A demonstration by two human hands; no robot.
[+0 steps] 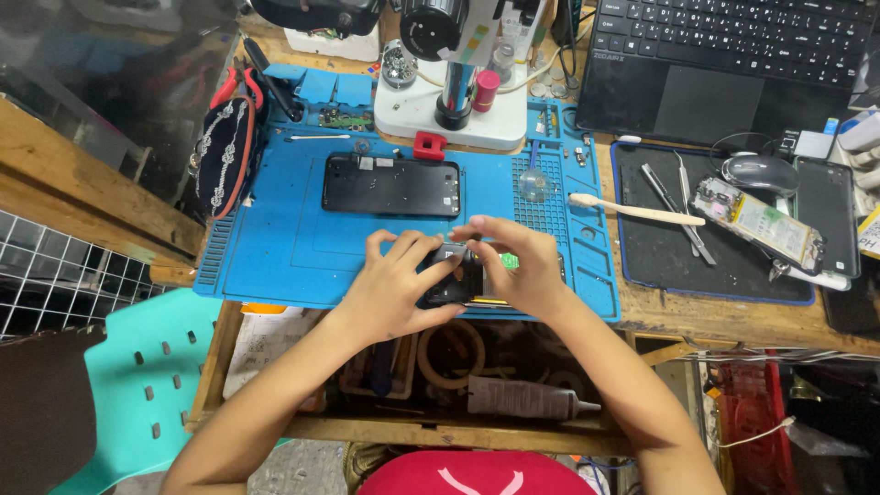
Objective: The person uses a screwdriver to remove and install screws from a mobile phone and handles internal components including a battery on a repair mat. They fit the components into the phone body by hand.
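From the head camera: your left hand [390, 289] and right hand [518, 266] both grip an opened phone [454, 280] at the near edge of the blue mat [275, 238] on the desk [660, 312]. A second dark phone [391, 184] lies beyond it, near the microscope base [449, 115]. A toothbrush [632, 211] rests to the right.
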